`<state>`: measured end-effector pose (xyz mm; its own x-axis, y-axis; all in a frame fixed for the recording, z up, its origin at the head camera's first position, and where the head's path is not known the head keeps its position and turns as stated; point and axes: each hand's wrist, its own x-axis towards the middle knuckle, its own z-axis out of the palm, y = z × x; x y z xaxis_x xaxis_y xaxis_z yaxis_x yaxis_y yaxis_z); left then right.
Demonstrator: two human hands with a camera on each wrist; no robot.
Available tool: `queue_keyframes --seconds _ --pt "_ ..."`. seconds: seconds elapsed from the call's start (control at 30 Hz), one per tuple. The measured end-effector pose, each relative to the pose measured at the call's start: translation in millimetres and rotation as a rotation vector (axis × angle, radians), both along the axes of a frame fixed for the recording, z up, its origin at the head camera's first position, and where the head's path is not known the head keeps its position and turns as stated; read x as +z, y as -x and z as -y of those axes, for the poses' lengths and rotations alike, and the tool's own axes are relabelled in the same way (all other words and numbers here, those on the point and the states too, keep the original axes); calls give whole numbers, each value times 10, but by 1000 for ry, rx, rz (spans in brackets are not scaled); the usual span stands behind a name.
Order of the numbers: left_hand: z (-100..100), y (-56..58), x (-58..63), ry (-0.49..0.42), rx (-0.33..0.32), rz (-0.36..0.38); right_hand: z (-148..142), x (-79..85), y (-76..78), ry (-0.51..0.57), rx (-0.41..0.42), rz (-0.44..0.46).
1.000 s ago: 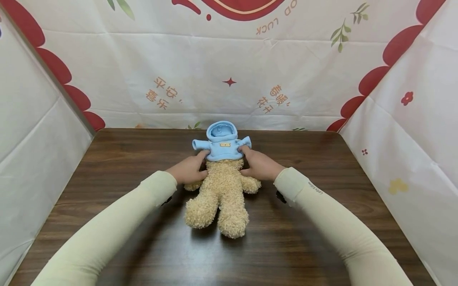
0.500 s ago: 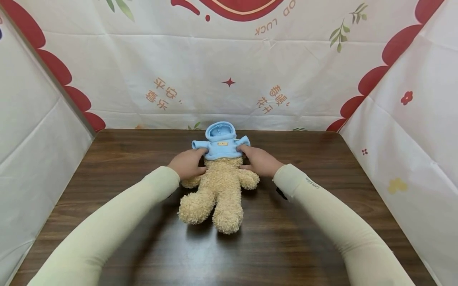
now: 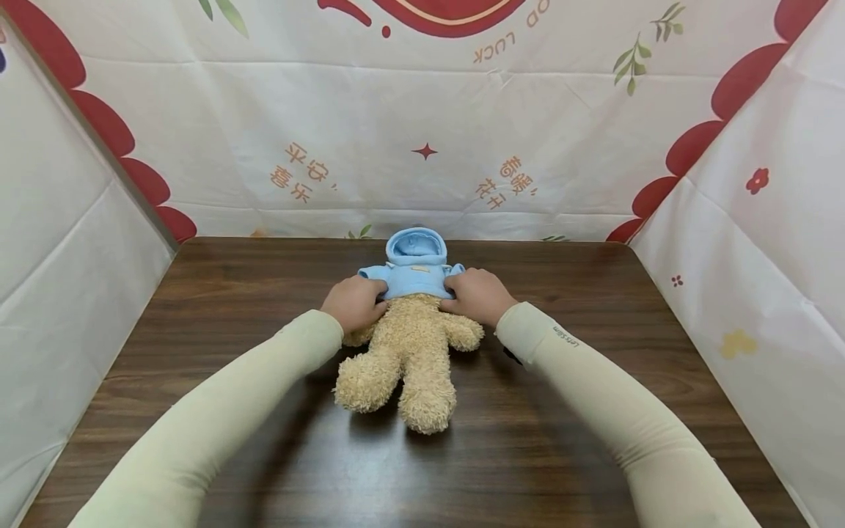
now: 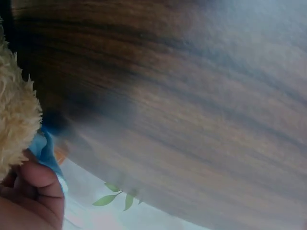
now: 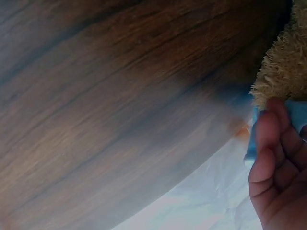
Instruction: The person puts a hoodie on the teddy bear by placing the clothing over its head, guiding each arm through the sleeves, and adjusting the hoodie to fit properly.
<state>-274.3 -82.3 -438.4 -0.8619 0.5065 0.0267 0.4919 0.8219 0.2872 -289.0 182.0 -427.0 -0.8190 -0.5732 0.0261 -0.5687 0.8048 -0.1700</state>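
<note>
A curly beige teddy bear [image 3: 416,337] lies on the table with its feet toward me. A small light-blue hoodie [image 3: 417,280] covers its upper end, and the bear's head is hidden. At the hem's left side, my left hand [image 3: 354,302] pinches the fabric between thumb and fingers. Opposite it, my right hand [image 3: 480,295] holds the hem's right side. The left wrist view has bent fingers [image 4: 41,182] against the blue cloth beside the fur. In the right wrist view, fingers [image 5: 267,132] lie along the hoodie's edge, with the thumb hidden.
The dark wood-grain table [image 3: 264,411] ends at a white printed cloth backdrop [image 3: 370,110] just behind the hoodie. More white cloth hangs along the left and right sides of the table.
My hands have moved up onto the hoodie's sides and now grip its hem, with the thumbs off the bear's body. The sleeves are more covered by my hands.
</note>
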Motion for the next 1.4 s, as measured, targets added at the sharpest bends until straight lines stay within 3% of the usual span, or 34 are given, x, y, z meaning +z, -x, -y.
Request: queue_keyframes --seconds 0.2,0.37,0.63,0.73,0.83,0.97,1.07,1.4 --pt "-20 -48 0 -40 -17 -52 1 -26 1 -74 -4 -55" --pt "-59 -75 4 -29 -31 -138 25 -27 -16 -119 12 -103" --pt "-95 -136 59 38 10 -167 93 107 -110 -95 -4 17" --pt "-59 -180 88 38 6 -242 120 174 -185 -122 0 4" --pt "-19 -233 116 -31 -34 -300 159 238 -292 -105 -13 -32" --pt "9 -316 123 -138 -109 -263 223 293 -451 10 -38 -34" --pt "2 -384 112 -164 -114 -225 274 279 -547 81 -51 -2" --pt "-89 -473 64 -114 -97 -227 330 98 -600 179 -76 3"
